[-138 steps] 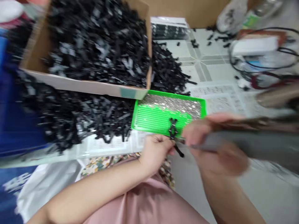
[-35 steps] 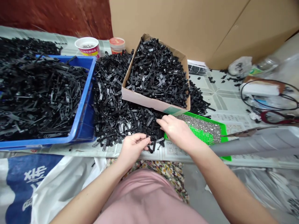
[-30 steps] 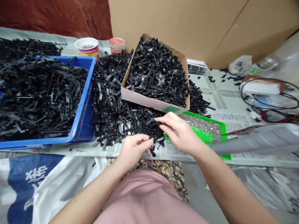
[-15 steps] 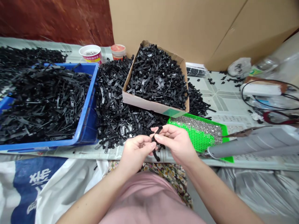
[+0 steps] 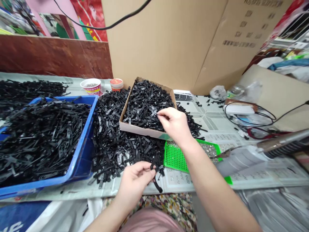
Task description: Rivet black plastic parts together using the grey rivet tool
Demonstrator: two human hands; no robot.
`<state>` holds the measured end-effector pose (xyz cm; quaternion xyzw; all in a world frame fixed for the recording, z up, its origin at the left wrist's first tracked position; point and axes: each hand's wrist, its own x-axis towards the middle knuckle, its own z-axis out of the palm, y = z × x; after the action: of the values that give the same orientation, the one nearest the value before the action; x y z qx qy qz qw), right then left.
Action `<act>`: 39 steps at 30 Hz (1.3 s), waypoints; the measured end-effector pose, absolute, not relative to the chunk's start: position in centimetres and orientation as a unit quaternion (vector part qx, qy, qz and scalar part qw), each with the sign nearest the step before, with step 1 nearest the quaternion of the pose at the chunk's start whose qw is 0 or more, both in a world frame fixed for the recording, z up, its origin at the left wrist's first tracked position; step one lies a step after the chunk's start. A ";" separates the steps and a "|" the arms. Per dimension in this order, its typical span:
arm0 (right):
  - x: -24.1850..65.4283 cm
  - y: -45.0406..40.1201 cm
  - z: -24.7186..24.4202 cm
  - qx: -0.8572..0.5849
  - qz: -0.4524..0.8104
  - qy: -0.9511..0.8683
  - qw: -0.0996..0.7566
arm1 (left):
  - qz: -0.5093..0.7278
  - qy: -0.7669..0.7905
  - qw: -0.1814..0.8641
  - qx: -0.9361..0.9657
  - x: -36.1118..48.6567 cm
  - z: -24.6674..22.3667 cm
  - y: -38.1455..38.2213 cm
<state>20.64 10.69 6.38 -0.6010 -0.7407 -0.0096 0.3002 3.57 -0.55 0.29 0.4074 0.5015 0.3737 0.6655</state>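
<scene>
Newspaper-covered surface, cardboard sheets behind. Right hand reaches into the cardboard box; its fingers pinch narrowly at a black plastic link among the heap. Left hand, nearer the body, holds a link assembly between thumb and fingertips, its long axis hanging downward.

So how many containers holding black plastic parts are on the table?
2. A blue bin sits at the left, heaped full. A cardboard box stands in the middle, where the right hand reaches in. Loose piles lie around them and could hide another.
</scene>
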 end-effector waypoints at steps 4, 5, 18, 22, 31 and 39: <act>17.2 13.1 6.8 -0.637 -0.015 -0.751 0.172 | 0.378 0.509 0.666 0.393 3.9 0.8 -0.1; 16.8 13.6 7.0 -0.637 -0.008 -0.754 0.158 | 0.380 0.513 0.666 0.385 3.9 0.9 0.0; 19.0 5.8 7.1 -0.462 0.273 -0.757 0.374 | 0.429 0.504 0.667 0.343 4.2 0.6 1.1; 19.3 1.8 4.8 -0.436 0.111 -0.861 0.237 | 0.442 0.494 0.665 0.344 4.5 0.7 0.9; 22.9 0.2 4.7 -0.473 0.258 -0.787 0.301 | 0.394 0.467 0.711 0.348 6.0 0.8 -0.5; 23.7 -0.1 3.6 -0.447 0.211 -0.801 0.337 | 0.360 0.474 0.724 0.350 6.3 2.2 -0.8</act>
<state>23.68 -0.12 3.62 -0.4474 -0.8008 0.2113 0.3374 6.35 -0.77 2.21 0.3501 0.4735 0.3598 0.7237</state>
